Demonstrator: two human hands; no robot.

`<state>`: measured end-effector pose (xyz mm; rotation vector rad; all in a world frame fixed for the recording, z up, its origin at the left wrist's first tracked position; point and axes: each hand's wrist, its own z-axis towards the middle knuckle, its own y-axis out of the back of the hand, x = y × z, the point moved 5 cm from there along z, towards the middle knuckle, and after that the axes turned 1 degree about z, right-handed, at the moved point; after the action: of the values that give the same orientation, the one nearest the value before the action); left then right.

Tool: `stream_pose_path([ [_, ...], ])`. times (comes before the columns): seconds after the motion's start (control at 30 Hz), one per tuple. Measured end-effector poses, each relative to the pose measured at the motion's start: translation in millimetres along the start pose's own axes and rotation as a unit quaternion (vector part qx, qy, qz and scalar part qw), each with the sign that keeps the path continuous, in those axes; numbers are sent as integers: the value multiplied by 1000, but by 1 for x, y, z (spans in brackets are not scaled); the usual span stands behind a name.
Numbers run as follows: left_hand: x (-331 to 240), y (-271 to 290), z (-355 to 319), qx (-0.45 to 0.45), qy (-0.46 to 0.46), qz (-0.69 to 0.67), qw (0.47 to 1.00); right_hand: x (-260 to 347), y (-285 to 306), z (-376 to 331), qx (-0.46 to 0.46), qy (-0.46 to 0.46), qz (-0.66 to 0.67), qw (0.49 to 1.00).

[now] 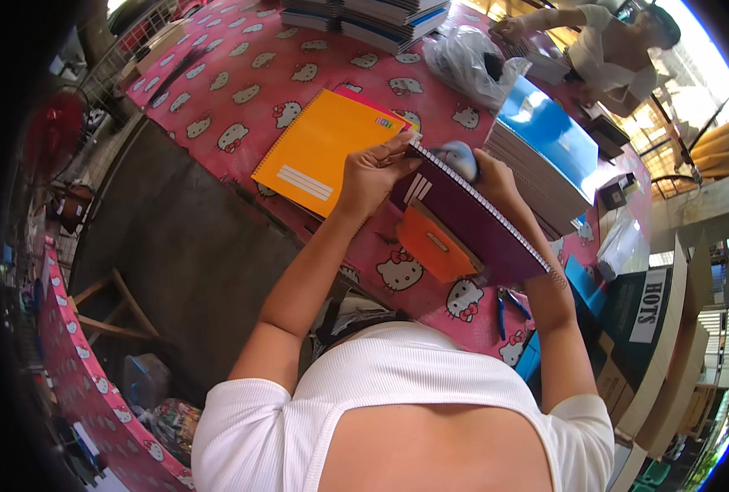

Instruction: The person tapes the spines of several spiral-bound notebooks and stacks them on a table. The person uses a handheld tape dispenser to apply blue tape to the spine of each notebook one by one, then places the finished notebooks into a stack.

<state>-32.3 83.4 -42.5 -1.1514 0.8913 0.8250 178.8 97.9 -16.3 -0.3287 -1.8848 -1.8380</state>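
A purple spiral notebook (471,211) is held tilted in front of me, its white coil binding uppermost. My left hand (377,170) is closed, pinching the far-left end of the coil. Behind the notebook, my right hand (500,180) is curled around a pale grey-blue rounded object (460,157), blurred and partly hidden, near the coil. An orange flat piece (436,244) with a small label overlaps the purple cover's lower part. Beside my left hand lies a yellow-orange spiral notebook (319,148), with a pink one under its edge.
A tall stack of blue-topped notebooks (549,148) stands to the right, with a clear plastic bag (471,61) behind it. More book stacks (393,20) sit at the far edge. Blue-handled pliers (512,312) lie near my right forearm. An open cardboard box (668,361) stands at right. Another person (610,61) works across the table.
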Motion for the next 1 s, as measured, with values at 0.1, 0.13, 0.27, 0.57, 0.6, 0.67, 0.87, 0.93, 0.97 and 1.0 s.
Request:
stream_pose_path([
  [0.1,-12,4,-3,16,6,67,998,-51,-16,-45,-75,-99,-84,989],
  [0.13,-14,4,-2,29,9,43,999,-59,-17,-66,-100,-139,-118,978],
  [0.27,-7,-7,15,125,-27,-10,992,-124,-42,-140,-144,-169,-178,959],
  [0.57,-197,-96,-62,139,-447,212,858,-96,-86,-310,-148,-281,-134,939],
  [0.6,-188,-98,-73,175,-444,180,860,-91,-88,-310,-164,-271,-160,935],
  [0.67,-166,-112,-91,294,-365,249,847,-89,-87,-308,-213,-267,-154,927],
  [0.87,-20,-96,-117,239,-246,321,883,-33,-52,-284,-166,-297,297,892],
  [0.93,-19,-96,-118,226,-247,319,887,28,-13,-273,-230,-92,255,935],
  [0.97,-19,-97,-119,237,-248,326,881,42,-2,-269,-246,-67,225,940],
  [1.0,-20,-99,-120,233,-236,321,887,55,6,-265,-261,-41,195,945],
])
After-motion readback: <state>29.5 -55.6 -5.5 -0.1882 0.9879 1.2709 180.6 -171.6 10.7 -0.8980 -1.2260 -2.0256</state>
